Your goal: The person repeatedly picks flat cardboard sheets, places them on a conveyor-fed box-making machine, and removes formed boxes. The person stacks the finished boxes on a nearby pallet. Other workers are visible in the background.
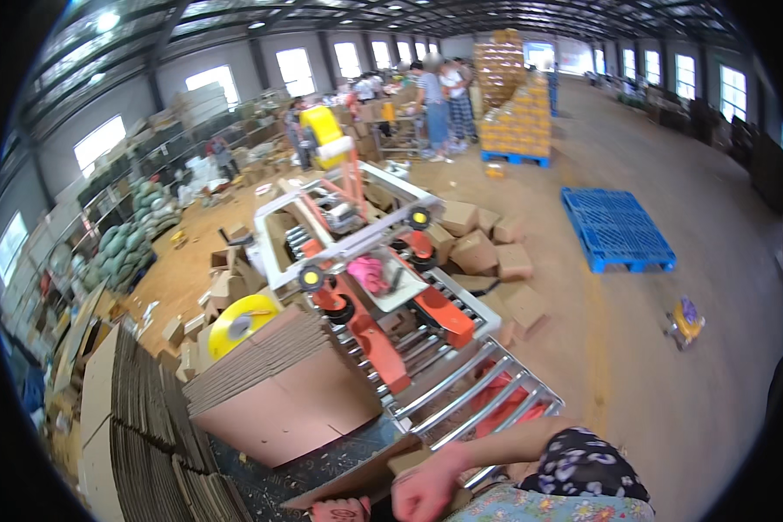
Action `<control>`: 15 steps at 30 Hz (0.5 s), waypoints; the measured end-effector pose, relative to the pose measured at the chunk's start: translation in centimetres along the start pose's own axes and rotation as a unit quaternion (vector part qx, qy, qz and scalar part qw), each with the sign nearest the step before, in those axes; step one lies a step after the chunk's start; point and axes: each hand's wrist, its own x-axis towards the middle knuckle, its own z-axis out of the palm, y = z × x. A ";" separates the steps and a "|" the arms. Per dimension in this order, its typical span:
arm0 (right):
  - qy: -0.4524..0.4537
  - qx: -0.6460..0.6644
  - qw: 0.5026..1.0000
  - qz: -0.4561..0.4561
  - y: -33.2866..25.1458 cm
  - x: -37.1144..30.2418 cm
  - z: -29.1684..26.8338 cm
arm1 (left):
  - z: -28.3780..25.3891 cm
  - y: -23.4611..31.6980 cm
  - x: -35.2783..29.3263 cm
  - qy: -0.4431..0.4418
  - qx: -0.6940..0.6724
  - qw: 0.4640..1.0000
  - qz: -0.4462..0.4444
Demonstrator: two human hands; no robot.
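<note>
"Firstly, where do we find the carton (357, 477)?"

"We find it at the bottom of the view, against the dark tabletop (309, 459). The left hand (339, 511) grips its near edge; the right hand (424, 489) is curled over it, its hold uncertain."

"And room for moving?"

"We record a strip of tabletop before the flat cardboard stack (287, 396), the roller conveyor (471, 402) close on the right, and open floor (600, 348) beyond."
</note>
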 end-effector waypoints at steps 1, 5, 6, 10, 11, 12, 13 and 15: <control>0.019 -0.008 0.999 0.039 0.2 1.0 1.0 | -0.3 0.1 -0.7 0.032 -0.022 0.997 0.062; 0.197 -0.118 0.972 -0.050 1.5 3.5 4.4 | -0.1 -2.7 -3.4 0.137 -0.087 0.968 0.190; 0.265 -0.149 0.946 -0.114 1.2 3.5 5.1 | 0.1 -3.1 -3.9 0.137 -0.110 0.966 0.191; 0.446 -0.467 0.762 0.057 2.7 0.2 5.1 | 0.9 -3.6 -3.6 0.130 -0.205 0.947 0.212; 0.408 -0.448 0.767 0.213 3.8 0.7 4.5 | 1.6 -3.4 -3.2 0.190 -0.100 0.967 0.141; 0.487 -0.407 0.733 0.245 1.3 -0.8 2.4 | 3.0 -3.4 -2.6 0.241 -0.107 0.957 0.124; 0.441 -0.426 0.741 0.272 0.1 -3.0 1.8 | 2.0 -2.3 -1.6 0.310 -0.081 0.939 0.126; 0.422 -0.293 0.837 0.190 -1.3 -6.2 5.8 | 2.4 -3.2 -0.2 0.455 -0.003 0.884 0.106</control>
